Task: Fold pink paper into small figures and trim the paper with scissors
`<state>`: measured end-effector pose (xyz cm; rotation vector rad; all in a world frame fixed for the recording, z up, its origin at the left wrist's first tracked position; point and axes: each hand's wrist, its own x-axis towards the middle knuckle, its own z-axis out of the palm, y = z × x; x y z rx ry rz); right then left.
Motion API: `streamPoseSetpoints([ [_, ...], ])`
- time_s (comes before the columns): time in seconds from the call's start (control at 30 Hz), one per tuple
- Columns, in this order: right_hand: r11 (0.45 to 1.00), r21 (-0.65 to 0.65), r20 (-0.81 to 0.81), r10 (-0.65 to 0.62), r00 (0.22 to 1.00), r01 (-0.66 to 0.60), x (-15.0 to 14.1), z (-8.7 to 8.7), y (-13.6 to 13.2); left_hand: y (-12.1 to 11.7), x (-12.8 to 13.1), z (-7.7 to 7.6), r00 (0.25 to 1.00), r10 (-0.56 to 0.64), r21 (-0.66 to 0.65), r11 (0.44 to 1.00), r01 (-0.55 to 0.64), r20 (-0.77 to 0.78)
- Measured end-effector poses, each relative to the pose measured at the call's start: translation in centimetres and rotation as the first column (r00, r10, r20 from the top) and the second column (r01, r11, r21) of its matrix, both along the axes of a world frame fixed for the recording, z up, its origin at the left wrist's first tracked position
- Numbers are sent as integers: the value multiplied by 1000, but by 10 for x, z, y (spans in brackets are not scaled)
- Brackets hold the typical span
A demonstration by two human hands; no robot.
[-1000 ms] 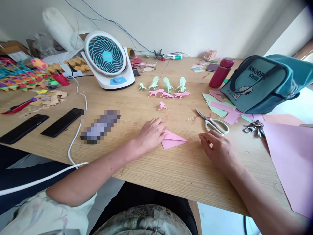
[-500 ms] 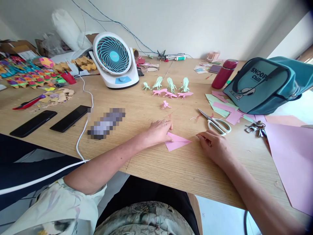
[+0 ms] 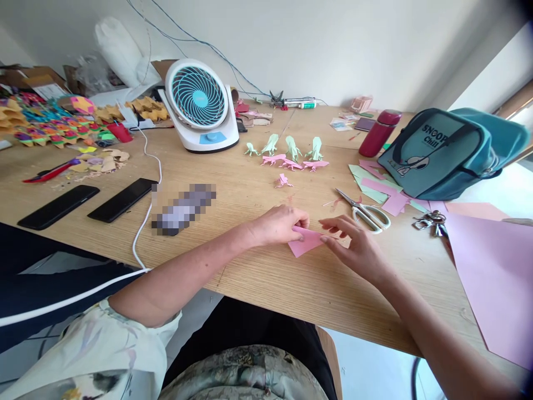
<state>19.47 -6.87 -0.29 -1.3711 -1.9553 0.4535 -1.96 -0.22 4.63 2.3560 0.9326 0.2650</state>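
Note:
A small piece of folded pink paper (image 3: 305,243) is between my two hands, just above or on the wooden table. My left hand (image 3: 283,223) grips its left part, thumb on the near face and fingers curled behind. At the right corner, my right hand (image 3: 353,244) has its thumb against the paper, its fingers bent over the far side. White-handled scissors (image 3: 368,215) lie beyond my right hand, blades pointing away to the left. Farther off stand a small pink origami figure (image 3: 283,180), several pink origami figures (image 3: 291,162) and several green ones (image 3: 293,148).
Pink and green paper scraps (image 3: 387,191) lie by a teal bag (image 3: 441,155) and a red flask (image 3: 380,133). Keys (image 3: 435,222) and large pink sheets (image 3: 491,278) are at right. A fan (image 3: 200,105), two black phones (image 3: 122,200) and a white cable (image 3: 145,222) are left.
My right hand has moved left from the table onto the paper's right corner. The paper has shifted slightly right and tilted, with my left hand moving along with it.

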Motion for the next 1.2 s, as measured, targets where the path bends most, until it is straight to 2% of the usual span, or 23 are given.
streamPoseSetpoints([
  [0.1,986,-165,-58,3,998,-13,-10,4,3,7,-3,10,996,3,25,1000,-5,89],
  [0.17,967,-254,-222,-61,973,3,-14,5,7,18,-9,13,981,42,23,999,-47,190],
  [0.23,954,-300,-400,-133,907,8,-17,6,13,31,-15,13,937,132,-13,991,-135,325],
  [0.27,953,-304,-463,-160,872,13,-18,6,15,36,-16,11,905,165,-58,986,-155,393],
  [0.33,957,-287,-531,-187,826,32,-21,7,21,43,-16,5,821,207,-257,963,-76,532],
  [0.4,962,-269,-564,-202,801,53,-26,5,26,43,-11,-2,758,279,-440,898,12,590],
  [0.43,963,-264,-579,-210,788,62,-28,4,28,41,-7,-5,750,296,-494,868,48,592],
  [0.5,963,-258,-598,-217,772,72,-32,2,31,37,1,-11,745,321,-547,834,71,585],
  [0.57,963,-260,-600,-215,771,66,-34,-1,32,34,6,-15,707,377,-554,832,26,598],
  [0.73,957,-290,-561,-186,807,18,-36,-7,32,42,7,-17,700,385,-505,862,-40,602],
  [0.93,948,-311,-505,-109,856,-63,-35,-13,33,52,15,-14,687,371,-519,855,11,625],
  [1.1,945,-319,-464,-85,882,-77,-35,-15,33,56,25,-17,673,351,-518,854,55,651],
  [1.2,941,-324,-442,-62,895,-95,-34,-16,30,58,26,-24,647,374,-578,806,128,665],
])
